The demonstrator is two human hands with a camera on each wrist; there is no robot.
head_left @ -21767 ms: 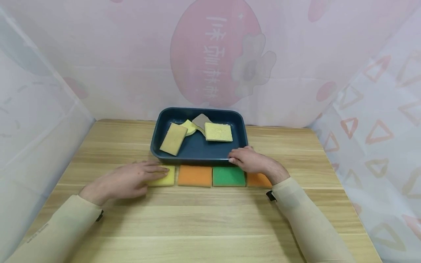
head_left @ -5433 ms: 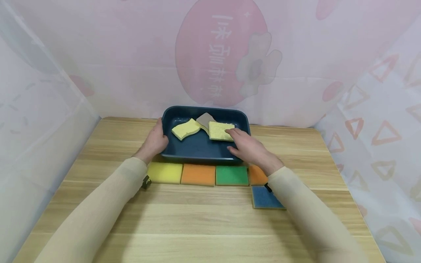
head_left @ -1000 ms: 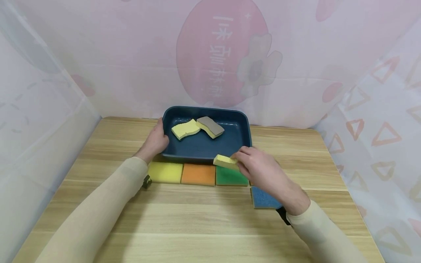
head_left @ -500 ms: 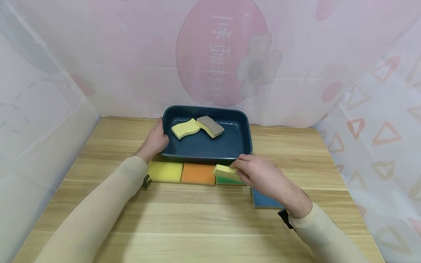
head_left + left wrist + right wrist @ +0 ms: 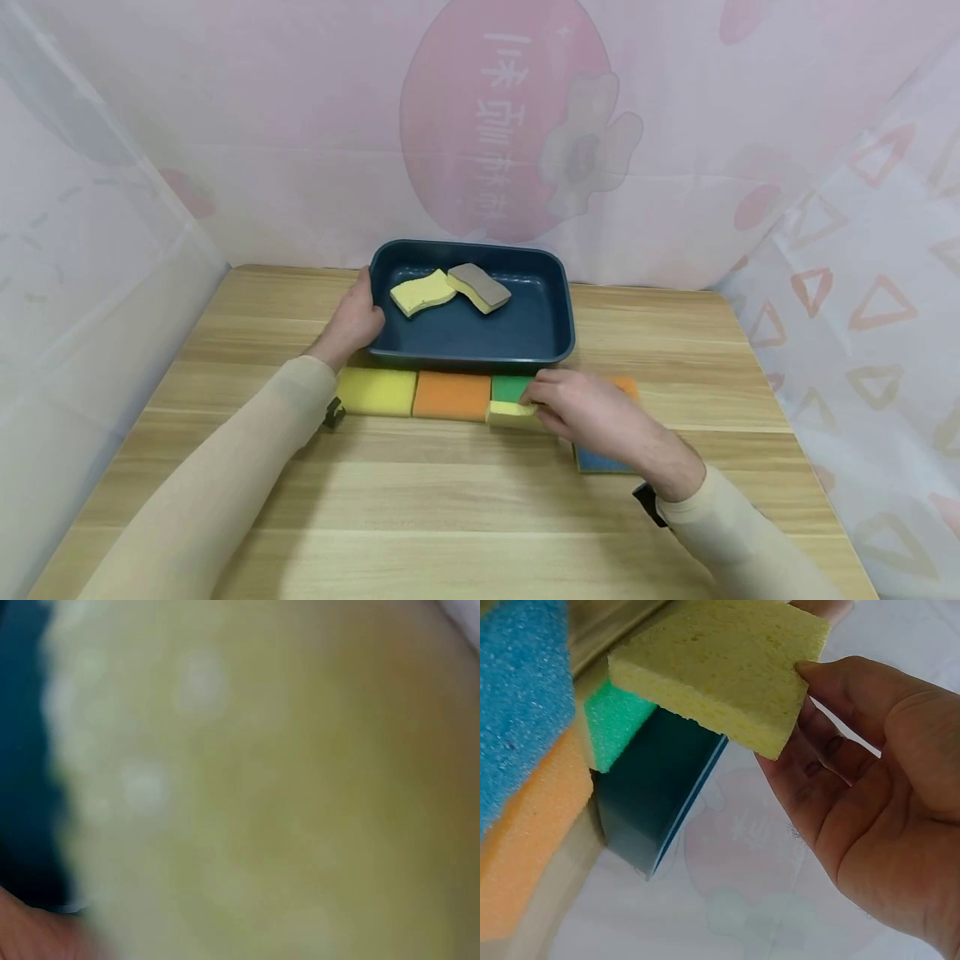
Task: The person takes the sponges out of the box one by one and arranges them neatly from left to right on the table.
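A dark blue tray (image 5: 558, 321) stands at the back of the wooden table. My left hand (image 5: 352, 321) grips its left rim. Inside lie a wavy yellow sponge (image 5: 422, 292) and a grey-topped sponge (image 5: 478, 287). My right hand (image 5: 536, 402) pinches a pale yellow sponge (image 5: 508, 412) low over the table, just in front of the green sponge (image 5: 510, 387). In the right wrist view the pale yellow sponge (image 5: 712, 675) sits between thumb and fingers (image 5: 855, 787). The left wrist view is a yellow blur.
Along the tray's front lie a yellow sponge (image 5: 377, 392), an orange sponge (image 5: 452, 395), the green one and another orange sponge (image 5: 624, 385). A blue sponge (image 5: 596, 461) lies nearer me, partly under my right hand. Pink curtains close in the table.
My right hand has carried the pale yellow sponge out of the tray, over its front rim and down in front of the green sponge. The left hand has stayed on the rim.
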